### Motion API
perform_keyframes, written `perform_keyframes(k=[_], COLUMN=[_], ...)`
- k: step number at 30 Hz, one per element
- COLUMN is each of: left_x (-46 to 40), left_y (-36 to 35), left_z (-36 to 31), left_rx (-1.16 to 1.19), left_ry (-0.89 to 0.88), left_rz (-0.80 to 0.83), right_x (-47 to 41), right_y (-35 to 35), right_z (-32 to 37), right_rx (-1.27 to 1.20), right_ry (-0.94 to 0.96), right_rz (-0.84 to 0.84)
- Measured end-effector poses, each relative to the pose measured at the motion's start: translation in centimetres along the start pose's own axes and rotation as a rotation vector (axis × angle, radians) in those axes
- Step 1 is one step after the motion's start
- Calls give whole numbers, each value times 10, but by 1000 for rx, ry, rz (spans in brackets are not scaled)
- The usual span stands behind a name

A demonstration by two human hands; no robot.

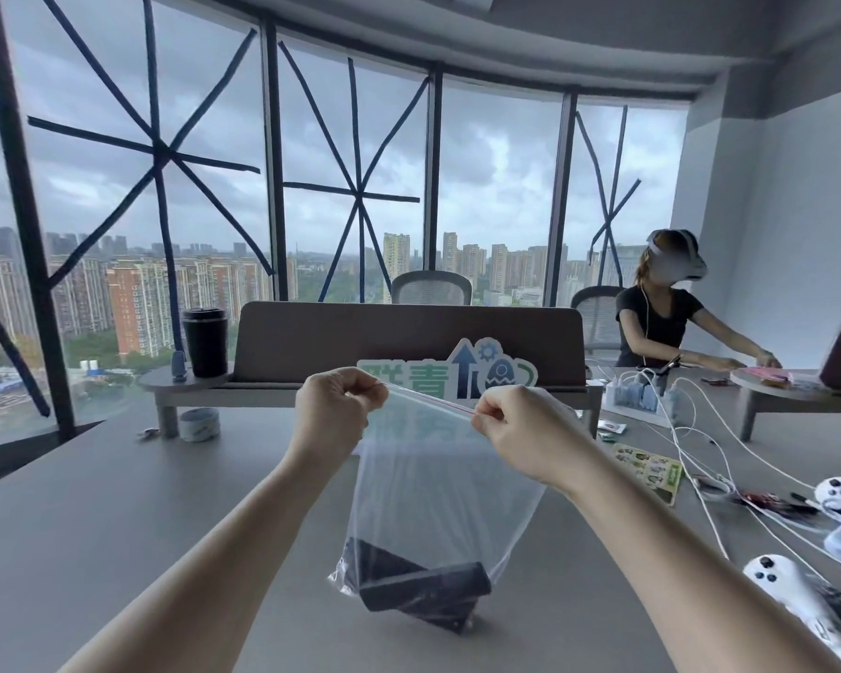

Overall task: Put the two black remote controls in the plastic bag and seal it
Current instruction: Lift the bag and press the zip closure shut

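Plastic bag [438, 483]: clear, with a zip strip edged in red along the top; held up by its top edge, which is stretched taut and slightly slanted; body hung downward. Two black remote controls [421, 582]: long, dark and matte; contained at the bottom of the bag, crossed one over the other, both lying tilted.

Two black remote controls [423, 587], one plastic bag [438, 483], two white controllers [792, 587], one black cup [205, 342].

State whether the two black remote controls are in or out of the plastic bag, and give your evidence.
In. Both black remote controls lie crossed at the bottom of the clear plastic bag, seen through its film, while the hands hold its top strip.
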State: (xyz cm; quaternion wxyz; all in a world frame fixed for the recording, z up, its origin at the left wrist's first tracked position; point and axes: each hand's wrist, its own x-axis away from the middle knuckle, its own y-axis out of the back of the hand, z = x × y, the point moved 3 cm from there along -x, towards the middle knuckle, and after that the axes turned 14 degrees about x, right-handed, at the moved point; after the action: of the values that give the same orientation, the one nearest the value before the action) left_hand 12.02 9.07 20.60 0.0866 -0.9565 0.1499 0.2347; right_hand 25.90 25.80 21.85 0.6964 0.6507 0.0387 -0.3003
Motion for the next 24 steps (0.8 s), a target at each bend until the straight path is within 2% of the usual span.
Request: perform_keyframes(k=[7,16,20,24], left_x=[-9,-11,-11,-16], left_y=[34,63,76,94], left_z=[-4,-8,-18,-16], left_rx=[65,117,185,218], left_ry=[10,-11,-47,-38], left_rz=[-99,-133,-163,-179], right_x=[12,19,25,14], right_y=[5,16,36,29], right_z=[3,22,40,55], right_rx=[26,94,151,103], right_ry=[60,71,95,125], right_rz=[-50,-73,-162,-175])
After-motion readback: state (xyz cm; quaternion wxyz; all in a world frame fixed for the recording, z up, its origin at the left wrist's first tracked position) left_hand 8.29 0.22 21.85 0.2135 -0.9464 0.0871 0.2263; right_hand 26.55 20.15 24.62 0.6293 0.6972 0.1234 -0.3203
